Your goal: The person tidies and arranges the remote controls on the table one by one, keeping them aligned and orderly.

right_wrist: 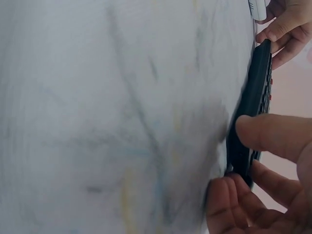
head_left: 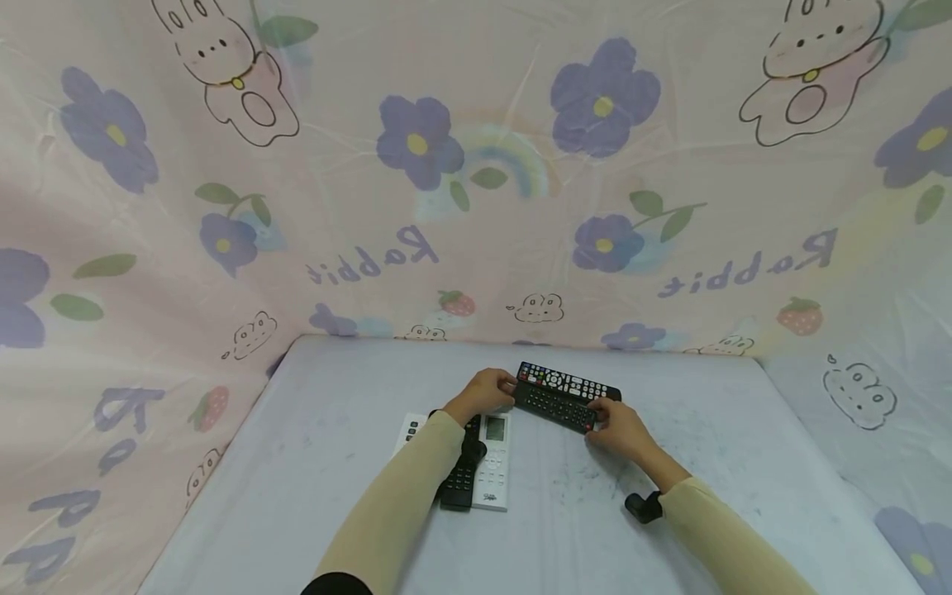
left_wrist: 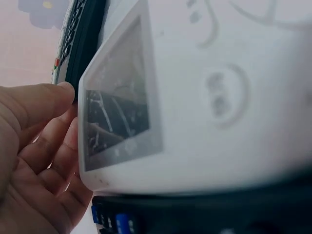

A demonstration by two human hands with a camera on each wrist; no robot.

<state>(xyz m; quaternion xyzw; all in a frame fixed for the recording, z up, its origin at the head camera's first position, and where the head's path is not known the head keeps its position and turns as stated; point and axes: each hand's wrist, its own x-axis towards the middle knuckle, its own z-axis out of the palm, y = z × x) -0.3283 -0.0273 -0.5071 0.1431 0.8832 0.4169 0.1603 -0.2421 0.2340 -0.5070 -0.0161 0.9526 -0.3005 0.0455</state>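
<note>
Two ends of the nearer black remote (head_left: pixel 554 407) are being pinched, one by the left hand (head_left: pixel 487 392), one by the right hand (head_left: pixel 621 430), its long axis slanting between them, while another black remote (head_left: pixel 568 382) is lying alongside, farther from the wrists.

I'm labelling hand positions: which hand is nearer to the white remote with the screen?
Left. The left hand is just beyond the screen end of the white remote; the right hand is farther right, at the right end of the two slanted black remotes.
</note>
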